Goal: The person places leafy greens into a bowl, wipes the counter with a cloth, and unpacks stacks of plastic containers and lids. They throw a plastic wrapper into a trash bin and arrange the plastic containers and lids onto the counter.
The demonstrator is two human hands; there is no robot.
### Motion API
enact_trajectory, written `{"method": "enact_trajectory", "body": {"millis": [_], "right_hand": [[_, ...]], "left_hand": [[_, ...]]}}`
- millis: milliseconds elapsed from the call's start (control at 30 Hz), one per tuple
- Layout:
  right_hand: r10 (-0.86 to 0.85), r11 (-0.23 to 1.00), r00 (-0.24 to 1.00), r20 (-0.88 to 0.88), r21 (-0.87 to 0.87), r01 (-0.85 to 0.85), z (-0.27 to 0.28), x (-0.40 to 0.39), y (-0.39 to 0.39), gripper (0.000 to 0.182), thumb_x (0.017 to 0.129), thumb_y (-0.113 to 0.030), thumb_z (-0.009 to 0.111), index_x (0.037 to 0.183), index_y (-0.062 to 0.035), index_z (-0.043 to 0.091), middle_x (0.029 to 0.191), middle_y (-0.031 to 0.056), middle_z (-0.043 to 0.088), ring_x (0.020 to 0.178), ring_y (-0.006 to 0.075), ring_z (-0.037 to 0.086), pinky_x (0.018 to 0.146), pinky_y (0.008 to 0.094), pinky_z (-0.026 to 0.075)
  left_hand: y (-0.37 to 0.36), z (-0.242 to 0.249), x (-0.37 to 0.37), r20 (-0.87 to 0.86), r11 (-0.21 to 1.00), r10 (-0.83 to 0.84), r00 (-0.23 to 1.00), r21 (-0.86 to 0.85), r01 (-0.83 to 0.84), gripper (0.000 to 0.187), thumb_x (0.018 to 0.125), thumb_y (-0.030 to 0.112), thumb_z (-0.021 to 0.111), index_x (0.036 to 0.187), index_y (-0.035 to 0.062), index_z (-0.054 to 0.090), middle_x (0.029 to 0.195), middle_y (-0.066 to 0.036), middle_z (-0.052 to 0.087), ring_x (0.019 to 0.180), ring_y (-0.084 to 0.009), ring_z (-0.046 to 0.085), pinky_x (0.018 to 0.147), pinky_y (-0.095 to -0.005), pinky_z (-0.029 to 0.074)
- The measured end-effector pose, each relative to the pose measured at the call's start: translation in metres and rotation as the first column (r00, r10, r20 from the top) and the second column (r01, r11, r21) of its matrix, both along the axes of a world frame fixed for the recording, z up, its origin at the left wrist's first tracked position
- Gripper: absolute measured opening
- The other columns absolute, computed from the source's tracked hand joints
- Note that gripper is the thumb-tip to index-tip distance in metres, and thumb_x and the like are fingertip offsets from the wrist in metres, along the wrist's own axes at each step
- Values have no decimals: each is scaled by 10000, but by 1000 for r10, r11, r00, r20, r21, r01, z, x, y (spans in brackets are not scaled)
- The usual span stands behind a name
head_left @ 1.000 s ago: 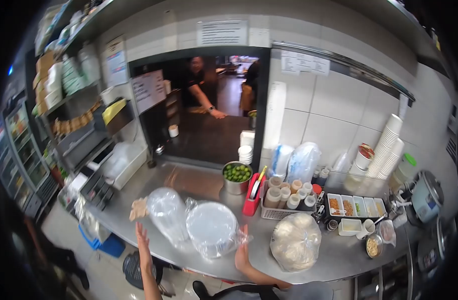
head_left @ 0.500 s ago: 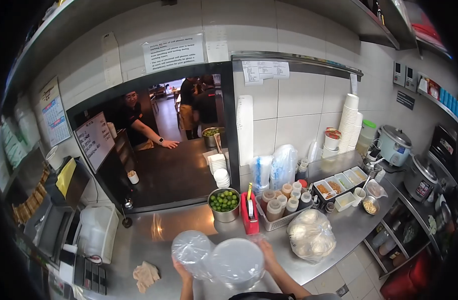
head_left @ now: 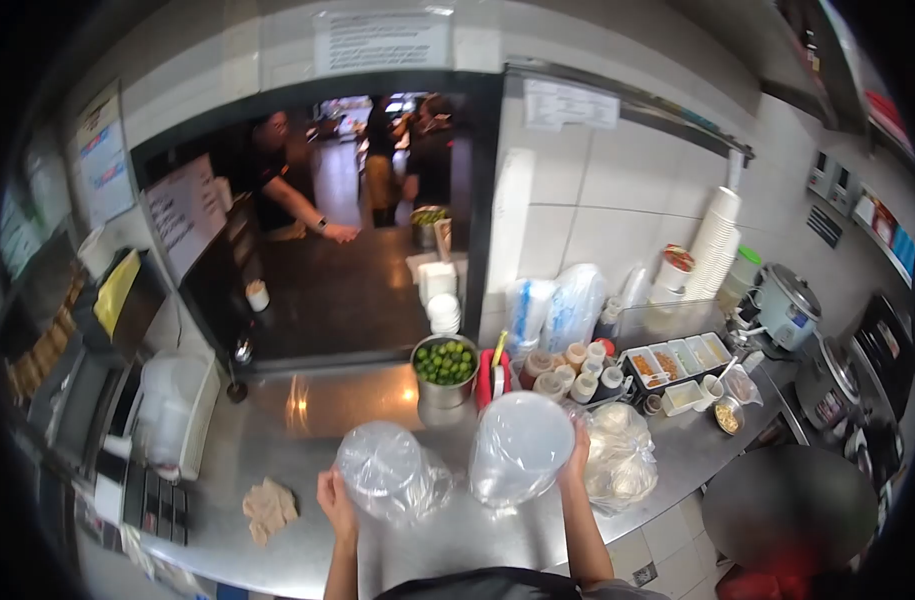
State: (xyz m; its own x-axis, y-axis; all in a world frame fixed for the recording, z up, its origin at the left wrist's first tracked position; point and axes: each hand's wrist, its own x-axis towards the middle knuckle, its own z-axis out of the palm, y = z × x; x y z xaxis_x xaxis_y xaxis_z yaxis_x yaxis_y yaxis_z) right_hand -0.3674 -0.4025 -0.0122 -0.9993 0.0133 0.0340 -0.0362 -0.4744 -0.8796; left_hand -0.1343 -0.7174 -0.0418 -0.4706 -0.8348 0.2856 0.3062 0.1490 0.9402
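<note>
My left hand (head_left: 337, 499) is closed on the side of a round clear container (head_left: 382, 465) wrapped in loose, shiny plastic. My right hand (head_left: 576, 452) grips the right edge of a second round container (head_left: 520, 447), with a pale flat top and clear plastic around it. Both are held above the steel counter (head_left: 397, 560), with a gap between them. Just right of my right hand is a knotted clear bag of pale round pieces (head_left: 619, 455). Behind the containers stands a steel pot of green citrus fruits (head_left: 444, 375).
Sauce bottles (head_left: 584, 385) crowd a basket behind, beside a red tape dispenser (head_left: 494, 372). A crumpled cloth (head_left: 270, 510) lies left. Across the pass-through, a person's arm (head_left: 302, 208) rests on the dark counter. A blurred dark round shape (head_left: 789, 510) above red appears at lower right.
The two containers have moved apart; the right one has shifted right and up, tilting. The dark round shape has appeared at lower right. The whole view has shifted.
</note>
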Motion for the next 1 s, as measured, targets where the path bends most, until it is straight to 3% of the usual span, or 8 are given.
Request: {"method": "enact_trajectory", "body": {"millis": [67,200,300,333,400,467,567,1000], "right_hand": [[107,993,991,-76,-38,-110,26,10,-3,434,912,-256,396,1257,6,424,1252,132,466,1161,208,431,999,341,310],[-236,896,881,-409,260,361,81,52,16,566,879,-188,387,1363,42,203,1435,153,204,1298,236,261,1053,379,229],[-86,965,669,-739,106,240,129,106,-1,556,888,-235,385,1334,73,259,1410,185,258,1283,271,290,1054,399,216],[407,911,600,-689,354,-212,131,115,-1,558,893,-266,384,1312,89,290,1386,198,296,1269,281,315,1050,399,223],[853,521,381,-357,535,-665,141,148,-29,476,929,-272,359,1256,70,413,1309,183,423,1208,284,407,1034,383,255],[830,547,485,-273,568,-616,99,159,-70,409,950,-234,360,1254,27,443,1305,147,442,1187,247,434,1022,363,280],[934,294,312,177,117,-949,33,144,-96,339,943,-173,409,1227,-7,491,1275,114,476,1159,193,456,993,317,325],[849,501,449,-277,693,-518,37,143,-104,121,855,-91,511,811,13,553,719,58,514,742,132,491,696,263,373]], "left_hand": [[0,5,10,29,997,15,999,74,-17,167,923,174,467,822,51,517,753,37,511,694,-28,431,628,-181,367],[3,2,25,-154,960,-3,988,275,46,188,918,196,495,789,59,510,724,23,524,646,-35,448,604,-180,385],[31,20,53,-155,861,-201,967,443,250,203,920,208,490,788,54,509,717,3,549,633,-50,499,592,-200,433],[34,0,62,-164,854,-318,934,378,357,220,919,223,489,797,42,516,765,-33,599,679,-78,557,623,-236,480],[53,6,66,-140,799,-418,898,413,437,226,917,229,492,799,38,517,816,-62,619,717,-98,577,658,-248,488],[55,10,65,-197,728,-525,828,400,557,220,921,210,478,885,11,563,953,-105,635,834,-140,603,756,-269,490],[59,46,55,51,835,-510,859,268,480,241,922,184,472,1014,-1,595,1002,-94,631,898,-151,594,807,-264,473],[71,42,64,37,814,-513,857,336,473,174,889,110,528,928,-21,636,874,-61,640,776,-95,581,700,-226,483]]}}
